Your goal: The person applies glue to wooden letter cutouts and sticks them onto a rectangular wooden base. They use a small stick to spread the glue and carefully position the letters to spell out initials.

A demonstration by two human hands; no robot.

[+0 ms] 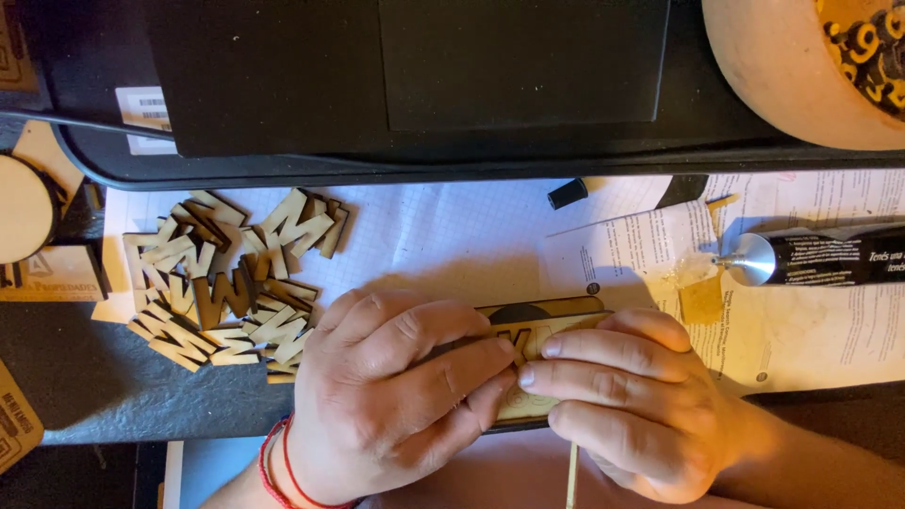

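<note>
Far out beyond our left knuckles a round wooden disc (pixel 21 207) lay at the edge of view, and nearer, just past the back of the left hand, sat a loose heap of cut wooden letters (pixel 231 283) on squared paper (pixel 443 236). Our left hand (pixel 391 396), a red string bracelet (pixel 278 462) at its wrist, had its fingers (pixel 443 368) curled down and pressing on a flat wooden plaque (pixel 542 316), closed on it from that side. The plaque lay directly under the fingertips of both hands, its far edge showing above them. Our right hand (pixel 627 405) met it from the other side, fingers (pixel 589 349) laid narrow and close together across the plaque's face, tips nearly touching those of the left. A thin wooden stick (pixel 571 476) showed below the right fingers. Beyond the right knuckles lay a printed sheet (pixel 801 320) with a black glue tube (pixel 820 256), and farther off a small black cap (pixel 567 193) and a wooden bowl (pixel 782 75)
</note>
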